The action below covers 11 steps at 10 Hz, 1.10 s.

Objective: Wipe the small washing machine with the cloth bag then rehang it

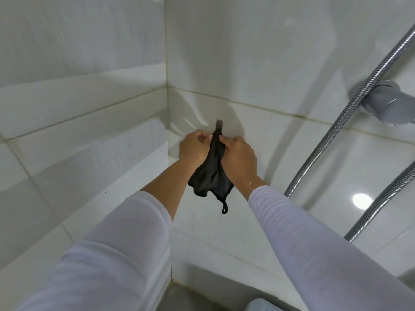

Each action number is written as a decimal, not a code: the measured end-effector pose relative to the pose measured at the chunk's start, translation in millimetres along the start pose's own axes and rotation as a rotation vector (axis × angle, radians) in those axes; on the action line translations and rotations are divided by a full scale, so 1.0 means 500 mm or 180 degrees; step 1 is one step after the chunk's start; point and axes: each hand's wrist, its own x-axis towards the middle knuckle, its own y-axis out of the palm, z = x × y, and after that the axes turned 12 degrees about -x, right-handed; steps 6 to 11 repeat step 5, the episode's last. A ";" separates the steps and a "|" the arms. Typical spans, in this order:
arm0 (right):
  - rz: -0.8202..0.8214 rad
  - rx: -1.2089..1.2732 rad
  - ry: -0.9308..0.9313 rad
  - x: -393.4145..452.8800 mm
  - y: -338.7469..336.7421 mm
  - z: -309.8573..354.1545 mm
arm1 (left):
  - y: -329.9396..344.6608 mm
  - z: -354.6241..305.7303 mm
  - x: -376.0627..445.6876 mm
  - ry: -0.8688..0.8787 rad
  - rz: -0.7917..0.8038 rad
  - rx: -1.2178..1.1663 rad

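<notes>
I've got the bag (213,173) pinched at its top betw both hands, L hand (195,149) and R hand (239,157), fingers closed on the cloth, right at the hook (219,126) nr the wall corner. Hose (350,122) well to the R. Bag contents: can't tell.

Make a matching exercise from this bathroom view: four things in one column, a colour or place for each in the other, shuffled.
1. cloth bag
2. wall hook
3. shower hose
4. sleeves

A. ribbed silver metal, right side
B. black, pinched by both hands
C. pale white, on the forearms
D. on the tile, just above the hands

Pairs: 1-B, 2-D, 3-A, 4-C
</notes>
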 end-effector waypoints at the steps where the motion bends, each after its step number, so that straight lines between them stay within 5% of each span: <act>1: -0.0037 0.0365 0.0175 -0.011 0.023 0.006 | 0.019 0.023 -0.036 -0.0044 0.0095 -0.0359; 3: 0.0013 0.0615 0.0022 -0.043 0.044 -0.016 | 0.025 0.057 -0.085 -0.0373 0.0004 -0.0762; 5: 0.0094 0.0569 -0.0112 -0.122 0.056 -0.054 | 0.030 0.080 -0.129 -0.0431 -0.0522 -0.0315; 11: 0.0094 0.0569 -0.0112 -0.122 0.056 -0.054 | 0.030 0.080 -0.129 -0.0431 -0.0522 -0.0315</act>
